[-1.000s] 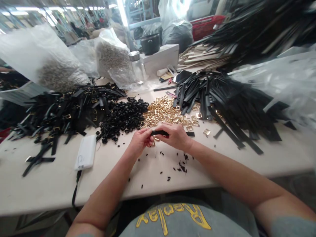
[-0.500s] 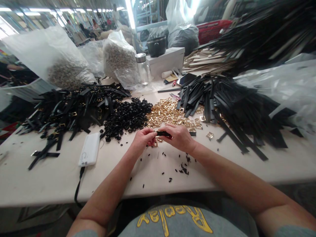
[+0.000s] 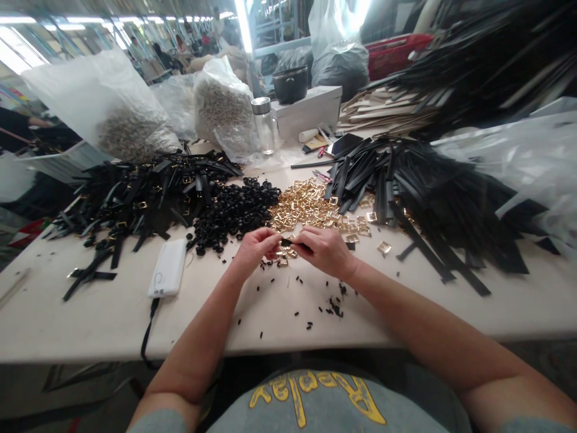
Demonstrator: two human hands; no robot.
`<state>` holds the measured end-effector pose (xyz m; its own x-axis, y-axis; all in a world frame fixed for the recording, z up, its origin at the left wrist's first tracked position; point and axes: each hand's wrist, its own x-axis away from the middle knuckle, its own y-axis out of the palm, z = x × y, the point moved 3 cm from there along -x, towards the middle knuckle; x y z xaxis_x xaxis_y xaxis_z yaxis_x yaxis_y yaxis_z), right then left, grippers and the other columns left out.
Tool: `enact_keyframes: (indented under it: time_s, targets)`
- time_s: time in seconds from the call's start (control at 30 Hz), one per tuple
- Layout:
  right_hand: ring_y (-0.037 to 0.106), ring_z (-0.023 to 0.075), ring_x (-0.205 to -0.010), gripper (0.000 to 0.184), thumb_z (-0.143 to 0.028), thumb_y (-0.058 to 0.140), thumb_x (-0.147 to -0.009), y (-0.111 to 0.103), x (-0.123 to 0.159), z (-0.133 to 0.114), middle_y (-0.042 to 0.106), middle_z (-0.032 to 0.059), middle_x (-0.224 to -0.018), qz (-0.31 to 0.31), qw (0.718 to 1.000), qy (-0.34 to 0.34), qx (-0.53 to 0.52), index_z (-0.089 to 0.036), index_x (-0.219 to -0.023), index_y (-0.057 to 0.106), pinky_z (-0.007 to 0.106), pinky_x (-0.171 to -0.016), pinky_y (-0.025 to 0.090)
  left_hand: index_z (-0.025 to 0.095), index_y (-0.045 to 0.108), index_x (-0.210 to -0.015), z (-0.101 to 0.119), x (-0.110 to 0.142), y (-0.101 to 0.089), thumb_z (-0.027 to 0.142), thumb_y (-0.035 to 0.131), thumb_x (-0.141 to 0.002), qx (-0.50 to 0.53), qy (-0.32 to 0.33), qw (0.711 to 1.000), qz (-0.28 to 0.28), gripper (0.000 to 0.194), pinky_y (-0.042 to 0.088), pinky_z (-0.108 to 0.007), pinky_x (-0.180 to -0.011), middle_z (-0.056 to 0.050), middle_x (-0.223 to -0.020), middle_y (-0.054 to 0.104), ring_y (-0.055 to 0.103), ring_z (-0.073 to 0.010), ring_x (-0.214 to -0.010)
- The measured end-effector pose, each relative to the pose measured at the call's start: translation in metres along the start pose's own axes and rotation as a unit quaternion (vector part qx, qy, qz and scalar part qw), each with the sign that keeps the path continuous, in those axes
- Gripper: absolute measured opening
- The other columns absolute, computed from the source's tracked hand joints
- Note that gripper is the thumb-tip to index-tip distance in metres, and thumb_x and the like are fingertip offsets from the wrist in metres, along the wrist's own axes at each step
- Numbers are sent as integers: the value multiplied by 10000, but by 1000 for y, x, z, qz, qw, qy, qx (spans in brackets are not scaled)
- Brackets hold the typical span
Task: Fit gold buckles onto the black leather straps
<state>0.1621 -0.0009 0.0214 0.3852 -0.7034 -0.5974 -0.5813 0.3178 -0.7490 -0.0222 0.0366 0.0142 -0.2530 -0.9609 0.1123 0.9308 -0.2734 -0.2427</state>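
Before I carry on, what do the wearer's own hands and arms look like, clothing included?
The left hand and right hand are ungloved, and the wrists and forearms are bare. Short grey sleeves match a grey shirt bearing yellow lettering. Whether rings are worn, I cannot tell.

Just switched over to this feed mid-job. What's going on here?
A person's left hand and right hand grip a black strap with their fingers, at the near edge of a pile of gold buckles. Left of that pile sits a heap of small black loops, with straps fitted with buckles farther left. Plain black strips lie to the right.
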Motion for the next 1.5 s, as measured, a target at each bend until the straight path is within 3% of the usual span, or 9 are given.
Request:
enact_keyframes:
  time_s: [0.17,0.23,0.33,0.53,0.77,0.9,1.07,1.27,1.5]
  targets:
    - [511,100,-618,268,-253,472,-939,3,0,4,613,16,-695,1,1000,14,-10,-171,-729,615,237,-578,344,226,677,-782,9,-15,-66,345,696,-708,-172,91,971,137,141,451,-324,-756,-24,-779,636,582,-198,-759]
    - [504,100,-616,257,-242,475,-928,5,0,6,608,14,-690,2,1000,20,-12,-173,-722,613,241,-575,338,241,687,-733,12,-22,-81,243,712,-662,-243,114,953,143,75,421,-370,-880,-40,-836,646,579,-241,-865]
    - [500,97,-614,241,-233,486,-914,7,0,8,598,7,-680,8,1000,23,-15,-173,-717,613,242,-565,326,249,677,-661,13,-32,-85,169,700,-638,-320,133,930,119,87,390,-415,-951,-54,-829,654,584,-278,-907]
    - [500,97,-632,233,-253,493,-912,8,0,13,605,13,-705,1,999,42,-31,-171,-740,628,239,-579,333,246,694,-742,12,-41,-76,205,687,-689,-376,158,907,103,68,394,-423,-963,-72,-914,653,586,-285,-945]
    - [524,96,-652,213,-230,498,-895,10,0,15,627,10,-718,1,998,47,-44,-169,-738,629,232,-583,333,265,679,-596,19,-52,-77,187,752,-592,-317,142,935,78,107,402,-403,-947,-43,-790,644,580,-266,-864]
    - [530,102,-657,184,-239,527,-883,9,-1,16,640,17,-737,-1,996,68,-55,-168,-757,642,233,-587,344,240,661,-570,23,-45,-68,272,796,-593,-207,109,968,89,140,441,-369,-880,-26,-715,615,580,-235,-820]
    - [581,119,-733,191,-276,536,-907,0,-4,18,672,40,-806,34,988,108,-104,-165,-798,647,242,-684,420,192,652,-713,11,-21,-24,502,766,-647,24,24,998,57,337,520,-310,-715,-4,-701,629,628,-162,-688]
    - [588,122,-738,183,-279,546,-911,-4,-4,15,667,34,-781,63,985,117,-112,-171,-805,648,244,-702,437,182,589,-708,-5,-6,22,434,861,-573,213,-70,975,14,395,550,-216,-622,6,-691,654,645,-108,-630]
    - [566,118,-734,214,-304,523,-929,0,-4,13,648,37,-787,23,990,103,-89,-162,-829,647,240,-654,393,194,632,-812,-11,-9,26,287,845,-640,274,-109,955,19,289,531,-134,-570,35,-702,667,647,-64,-591]
